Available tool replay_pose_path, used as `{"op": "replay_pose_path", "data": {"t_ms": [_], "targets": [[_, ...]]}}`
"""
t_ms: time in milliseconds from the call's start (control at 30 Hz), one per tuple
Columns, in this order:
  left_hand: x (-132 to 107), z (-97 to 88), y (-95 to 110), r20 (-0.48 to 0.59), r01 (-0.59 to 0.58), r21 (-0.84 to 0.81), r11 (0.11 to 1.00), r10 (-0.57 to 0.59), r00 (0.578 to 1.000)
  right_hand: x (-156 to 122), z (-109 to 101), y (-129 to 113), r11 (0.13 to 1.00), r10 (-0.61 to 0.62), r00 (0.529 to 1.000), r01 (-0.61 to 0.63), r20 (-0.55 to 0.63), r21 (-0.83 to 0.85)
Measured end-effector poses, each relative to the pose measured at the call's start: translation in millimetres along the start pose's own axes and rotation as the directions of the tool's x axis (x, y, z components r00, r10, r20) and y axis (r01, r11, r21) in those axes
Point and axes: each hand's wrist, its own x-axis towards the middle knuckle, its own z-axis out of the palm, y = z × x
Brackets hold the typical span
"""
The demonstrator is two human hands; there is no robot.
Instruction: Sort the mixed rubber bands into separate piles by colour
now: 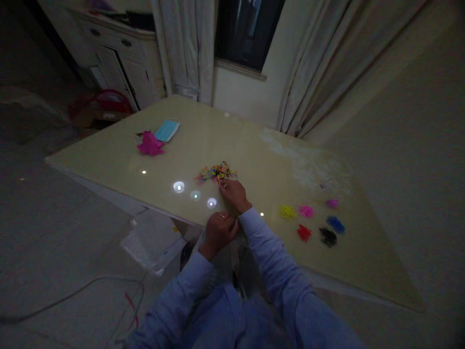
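Observation:
A mixed pile of small colourful bands (217,172) lies near the middle of a pale yellow-green table (261,150). My right hand (234,193) reaches to the pile's near edge, its fingers pinched together at a piece I cannot name. My left hand (220,230) rests at the table's near edge, fingers curled closed; what it holds is hidden. To the right lie sorted little heaps: yellow (286,212), pink (306,211), red (303,232), black (328,236), blue (335,224) and a small magenta one (332,203).
A blue face mask (167,130) and a crumpled magenta piece (150,144) lie at the table's far left. Curtains and a dark window stand behind. A white cabinet (119,58) is at the back left. A plastic bag (145,245) and a cable lie on the floor.

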Motion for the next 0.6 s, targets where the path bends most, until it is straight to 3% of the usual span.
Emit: {"op": "replay_pose_path", "data": {"t_ms": [233, 600], "targets": [[0.5, -1.8, 1.0, -0.041, -0.028, 0.003, 1.0, 0.028, 0.999, 4.3, -0.4, -3.5, 1.0, 0.015, 0.999, -0.016, 0.051, 0.017], [-0.8, -1.0, 1.7, -0.037, -0.013, 0.016, 1.0, 0.014, 0.999, 13.0, -1.8, 2.0, 0.989, -0.046, 0.993, 0.06, 0.106, -0.133]]}}
